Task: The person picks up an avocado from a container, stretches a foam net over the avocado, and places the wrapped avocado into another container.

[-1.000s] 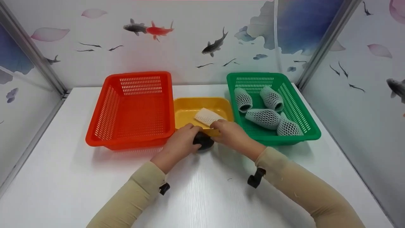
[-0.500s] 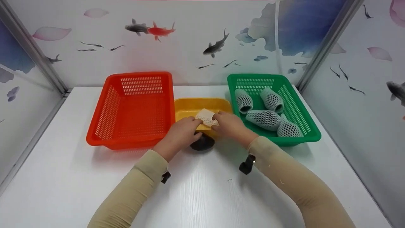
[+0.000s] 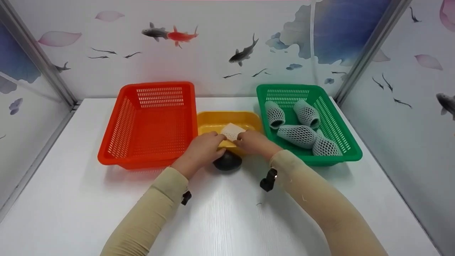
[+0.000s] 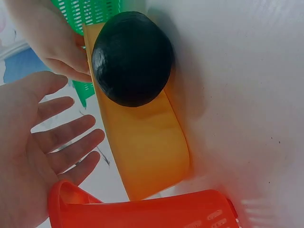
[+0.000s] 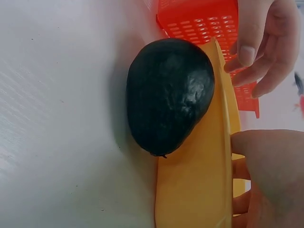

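Observation:
In the head view, a white foam net sleeve lies in the shallow yellow tray. My right hand reaches over the tray's front rim and touches the sleeve's near right part; whether it pinches the sleeve is hidden. My left hand is at the sleeve's left side. The left wrist view shows this left hand with fingers spread and nothing held. A dark green avocado lies on the table against the tray's front wall, below and between both hands, touched by neither.
On the left stands a red basket with nothing visible inside. To the right, a green basket holds several foam net sleeves, some with dark contents. Patterned panels close off the back and sides of the white table.
My left hand has come off the avocado and moved up to the tray's rim. My right hand has moved slightly left along the sleeve. The avocado stays by the tray.

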Demonstrator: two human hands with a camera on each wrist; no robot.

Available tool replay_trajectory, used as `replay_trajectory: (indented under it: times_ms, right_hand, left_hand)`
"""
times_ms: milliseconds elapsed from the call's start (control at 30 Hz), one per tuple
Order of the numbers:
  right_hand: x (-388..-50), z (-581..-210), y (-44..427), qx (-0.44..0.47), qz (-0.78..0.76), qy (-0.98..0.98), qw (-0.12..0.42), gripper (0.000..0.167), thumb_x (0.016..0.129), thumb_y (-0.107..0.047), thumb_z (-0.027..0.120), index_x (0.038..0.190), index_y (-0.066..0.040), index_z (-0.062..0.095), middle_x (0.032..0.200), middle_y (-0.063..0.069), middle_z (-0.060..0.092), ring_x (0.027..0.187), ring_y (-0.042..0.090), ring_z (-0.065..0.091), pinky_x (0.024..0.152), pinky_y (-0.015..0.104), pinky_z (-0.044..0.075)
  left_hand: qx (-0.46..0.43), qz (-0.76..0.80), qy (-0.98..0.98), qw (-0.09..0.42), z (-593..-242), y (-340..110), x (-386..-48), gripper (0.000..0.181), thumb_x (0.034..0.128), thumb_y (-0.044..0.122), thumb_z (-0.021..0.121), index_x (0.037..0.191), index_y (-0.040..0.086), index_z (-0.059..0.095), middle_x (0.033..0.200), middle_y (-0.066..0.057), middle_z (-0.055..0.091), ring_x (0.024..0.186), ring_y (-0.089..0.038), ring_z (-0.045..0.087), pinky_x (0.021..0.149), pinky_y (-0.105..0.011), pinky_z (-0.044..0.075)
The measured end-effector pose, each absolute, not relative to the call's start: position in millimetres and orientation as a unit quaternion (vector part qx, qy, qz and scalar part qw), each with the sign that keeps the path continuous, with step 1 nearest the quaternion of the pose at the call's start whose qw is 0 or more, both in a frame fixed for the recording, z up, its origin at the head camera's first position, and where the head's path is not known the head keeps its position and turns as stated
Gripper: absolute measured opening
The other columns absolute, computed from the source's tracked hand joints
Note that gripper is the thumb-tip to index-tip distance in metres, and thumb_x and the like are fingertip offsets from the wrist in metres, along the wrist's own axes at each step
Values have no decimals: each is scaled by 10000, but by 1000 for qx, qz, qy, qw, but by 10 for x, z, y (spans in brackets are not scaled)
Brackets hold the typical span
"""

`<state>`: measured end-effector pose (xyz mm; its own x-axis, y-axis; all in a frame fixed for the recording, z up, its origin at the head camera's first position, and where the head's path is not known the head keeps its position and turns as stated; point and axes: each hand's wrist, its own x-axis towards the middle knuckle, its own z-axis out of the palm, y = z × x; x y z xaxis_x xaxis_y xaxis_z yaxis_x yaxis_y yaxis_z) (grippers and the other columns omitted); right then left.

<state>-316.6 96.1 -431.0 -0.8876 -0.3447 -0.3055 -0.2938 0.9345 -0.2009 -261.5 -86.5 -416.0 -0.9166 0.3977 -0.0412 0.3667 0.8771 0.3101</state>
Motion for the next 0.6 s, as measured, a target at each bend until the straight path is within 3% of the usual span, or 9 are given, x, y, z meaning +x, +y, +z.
replay_trajectory:
  times_ms: [167, 300, 467, 600]
  right_hand:
    - [-3156, -4335, 963, -152, -90, 968, 178, 459, 1039, -398, 437, 1162, -19, 665, 988, 112, 651, 868, 280, 555, 871, 365, 473]
    - [-3150, -4341, 965, -153, -80, 970, 171, 462, 1037, -406, 438, 1155, -15, 655, 987, 119, 642, 865, 288, 555, 849, 361, 472]
    - [-3173, -4332, 960, -132, -90, 974, 160, 399, 1012, -378, 511, 1147, -26, 639, 982, 104, 638, 854, 281, 555, 819, 352, 470]
    - [-3207, -4302, 963, -147, -92, 978, 114, 298, 964, -278, 623, 1108, -22, 672, 981, 95, 671, 856, 276, 587, 841, 361, 499]
  left_hand:
    - [205, 143, 967, 43, -4171, -864, -2607, 421, 936, 338, 652, 1310, 154, 594, 1064, -39, 601, 918, -204, 531, 895, -351, 486]
    - [206, 145, 967, 43, -4182, -868, -2605, 451, 936, 348, 653, 1344, 175, 568, 1080, -33, 609, 926, -197, 535, 917, -354, 484]
    - [202, 155, 966, 50, -4178, -866, -2600, 462, 938, 361, 648, 1357, 188, 555, 1091, -15, 608, 934, -189, 529, 936, -352, 475]
    - [202, 154, 966, 46, -4172, -865, -2606, 431, 939, 347, 646, 1323, 167, 575, 1075, -21, 608, 935, -195, 530, 933, -349, 475]
